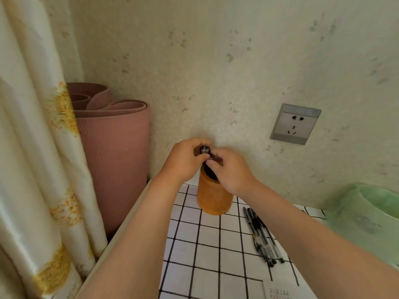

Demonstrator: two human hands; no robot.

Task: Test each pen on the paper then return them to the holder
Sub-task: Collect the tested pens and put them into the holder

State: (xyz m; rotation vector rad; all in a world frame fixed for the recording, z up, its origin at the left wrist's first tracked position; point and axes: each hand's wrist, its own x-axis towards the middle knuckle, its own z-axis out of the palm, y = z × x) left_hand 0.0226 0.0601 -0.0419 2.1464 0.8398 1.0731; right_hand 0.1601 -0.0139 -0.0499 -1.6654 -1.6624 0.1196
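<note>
An orange cylindrical pen holder [214,198] stands at the back of the table against the wall. Dark pens [205,150] stick up out of it. My left hand [185,160] grips the tops of these pens from the left. My right hand [231,170] holds the same bunch from the right, just above the holder's rim, and hides part of the opening. Several black pens [262,239] lie side by side on the table to the right of the holder. A corner of white paper [280,291] with small writing shows at the bottom edge.
The table has a white cover with a black grid [207,244]. A pale green plastic tub [371,214] sits at the right. A rolled pink mat [114,147] and a flowered curtain [38,147] stand left of the table. A wall socket [294,124] is above right.
</note>
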